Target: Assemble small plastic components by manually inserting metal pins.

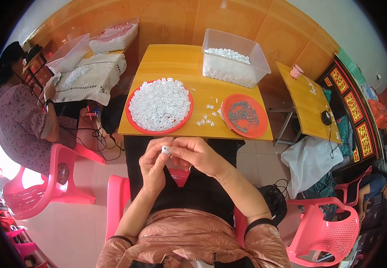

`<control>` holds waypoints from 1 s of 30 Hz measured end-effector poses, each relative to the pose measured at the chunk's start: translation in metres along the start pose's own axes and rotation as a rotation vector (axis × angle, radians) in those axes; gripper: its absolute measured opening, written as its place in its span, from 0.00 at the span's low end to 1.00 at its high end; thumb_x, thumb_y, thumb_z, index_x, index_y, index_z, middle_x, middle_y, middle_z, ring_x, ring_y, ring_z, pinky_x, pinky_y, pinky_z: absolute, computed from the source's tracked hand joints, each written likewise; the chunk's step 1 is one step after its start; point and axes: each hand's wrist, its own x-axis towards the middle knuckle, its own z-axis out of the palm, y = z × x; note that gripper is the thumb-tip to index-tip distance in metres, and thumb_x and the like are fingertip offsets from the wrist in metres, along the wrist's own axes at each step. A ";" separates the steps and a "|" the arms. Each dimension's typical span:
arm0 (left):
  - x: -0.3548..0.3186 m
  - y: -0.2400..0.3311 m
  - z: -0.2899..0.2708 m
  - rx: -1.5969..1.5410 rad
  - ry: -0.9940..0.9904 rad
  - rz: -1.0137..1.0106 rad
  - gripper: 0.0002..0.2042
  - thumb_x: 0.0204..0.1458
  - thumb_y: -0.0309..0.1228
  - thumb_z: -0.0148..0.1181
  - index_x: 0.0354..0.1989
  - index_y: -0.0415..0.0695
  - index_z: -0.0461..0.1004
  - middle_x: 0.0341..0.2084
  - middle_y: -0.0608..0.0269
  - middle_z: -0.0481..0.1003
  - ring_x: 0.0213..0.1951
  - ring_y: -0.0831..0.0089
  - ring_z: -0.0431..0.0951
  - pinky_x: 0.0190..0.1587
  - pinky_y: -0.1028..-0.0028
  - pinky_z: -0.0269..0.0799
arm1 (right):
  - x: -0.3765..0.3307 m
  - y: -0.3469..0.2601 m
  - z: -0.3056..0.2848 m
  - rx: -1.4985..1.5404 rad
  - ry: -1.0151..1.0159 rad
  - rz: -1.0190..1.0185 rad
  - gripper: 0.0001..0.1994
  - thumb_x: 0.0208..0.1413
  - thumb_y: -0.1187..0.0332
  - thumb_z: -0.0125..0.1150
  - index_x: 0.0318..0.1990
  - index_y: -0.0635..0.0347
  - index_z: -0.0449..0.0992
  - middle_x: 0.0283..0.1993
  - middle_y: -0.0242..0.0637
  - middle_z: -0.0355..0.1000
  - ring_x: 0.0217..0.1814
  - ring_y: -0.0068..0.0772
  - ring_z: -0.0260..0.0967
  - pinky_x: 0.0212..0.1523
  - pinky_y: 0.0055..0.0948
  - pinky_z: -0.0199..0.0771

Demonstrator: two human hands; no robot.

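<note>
While raised, hands (175, 156) pinch piece (165, 149).

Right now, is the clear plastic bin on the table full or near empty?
Partly filled. The clear plastic bin has no lid, and white pieces lie across its bottom, far below the rim.

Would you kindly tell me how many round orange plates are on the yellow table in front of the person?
2. One orange plate, heaped with white plastic pieces, sits at the table's left; a smaller orange plate, holding grey metal parts, sits at its right. None seem hidden.
</note>
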 end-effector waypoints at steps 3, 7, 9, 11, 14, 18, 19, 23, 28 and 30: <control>0.001 -0.001 -0.006 -0.087 -0.080 -0.018 0.15 0.53 0.35 0.58 0.44 0.37 0.74 0.44 0.58 0.71 0.49 0.68 0.69 0.53 0.69 0.62 | -0.001 0.002 0.000 0.071 -0.007 0.025 0.12 0.61 0.62 0.52 0.31 0.61 0.72 0.21 0.27 0.65 0.19 0.14 0.58 0.19 0.15 0.57; 0.003 0.002 -0.002 -0.106 -0.030 -0.083 0.15 0.54 0.34 0.57 0.45 0.36 0.74 0.44 0.58 0.71 0.49 0.70 0.69 0.53 0.70 0.61 | 0.000 0.009 -0.003 0.102 0.005 0.026 0.12 0.61 0.62 0.51 0.30 0.60 0.71 0.21 0.26 0.65 0.19 0.13 0.57 0.19 0.14 0.56; 0.003 -0.003 -0.005 -0.127 -0.044 -0.103 0.14 0.55 0.31 0.56 0.46 0.36 0.74 0.44 0.59 0.71 0.49 0.70 0.69 0.53 0.71 0.61 | 0.001 0.013 -0.002 0.004 0.028 -0.009 0.12 0.62 0.62 0.50 0.31 0.61 0.71 0.21 0.29 0.65 0.19 0.17 0.58 0.19 0.17 0.58; 0.004 -0.004 -0.003 -0.158 -0.021 -0.114 0.13 0.55 0.30 0.55 0.46 0.36 0.73 0.44 0.59 0.71 0.48 0.71 0.69 0.53 0.71 0.61 | 0.001 0.013 0.003 -0.093 0.048 -0.046 0.12 0.62 0.62 0.50 0.32 0.62 0.70 0.21 0.32 0.66 0.18 0.20 0.59 0.20 0.21 0.60; 0.005 -0.002 -0.003 -0.212 0.012 -0.150 0.13 0.56 0.28 0.53 0.46 0.35 0.73 0.44 0.60 0.71 0.47 0.72 0.69 0.53 0.73 0.62 | 0.002 0.013 0.012 -0.596 0.147 -0.419 0.12 0.61 0.64 0.48 0.43 0.65 0.65 0.25 0.50 0.68 0.26 0.51 0.69 0.28 0.38 0.67; 0.002 0.003 -0.001 -0.299 0.034 -0.227 0.12 0.58 0.29 0.51 0.46 0.36 0.72 0.41 0.64 0.72 0.43 0.76 0.72 0.48 0.76 0.67 | 0.003 0.012 0.018 -0.802 0.186 -0.435 0.11 0.58 0.69 0.51 0.43 0.66 0.63 0.26 0.50 0.70 0.30 0.54 0.71 0.28 0.43 0.68; -0.001 0.003 0.001 -0.336 0.045 -0.256 0.13 0.58 0.30 0.51 0.47 0.36 0.72 0.41 0.64 0.73 0.42 0.76 0.73 0.47 0.76 0.68 | 0.003 0.015 0.018 -0.799 0.158 -0.454 0.11 0.58 0.69 0.51 0.43 0.66 0.63 0.26 0.50 0.70 0.30 0.54 0.71 0.28 0.43 0.68; -0.008 -0.004 0.009 -0.381 0.073 -0.298 0.13 0.60 0.29 0.48 0.49 0.37 0.71 0.41 0.64 0.74 0.42 0.78 0.74 0.46 0.77 0.70 | -0.001 0.027 0.016 -1.013 0.271 -0.538 0.10 0.54 0.69 0.53 0.39 0.65 0.64 0.24 0.47 0.69 0.27 0.50 0.71 0.27 0.41 0.70; -0.012 0.005 0.019 -0.499 0.071 -0.382 0.15 0.61 0.31 0.46 0.52 0.37 0.69 0.41 0.66 0.74 0.40 0.81 0.73 0.43 0.80 0.70 | -0.001 0.032 0.017 -1.106 0.391 -0.643 0.09 0.51 0.68 0.54 0.34 0.63 0.64 0.21 0.43 0.68 0.22 0.45 0.70 0.22 0.37 0.70; -0.014 0.007 0.024 -0.518 0.069 -0.401 0.15 0.61 0.32 0.46 0.52 0.37 0.69 0.41 0.66 0.74 0.40 0.81 0.73 0.43 0.80 0.70 | -0.001 0.032 0.018 -1.125 0.407 -0.671 0.09 0.51 0.68 0.54 0.33 0.63 0.64 0.21 0.42 0.67 0.22 0.44 0.70 0.22 0.36 0.70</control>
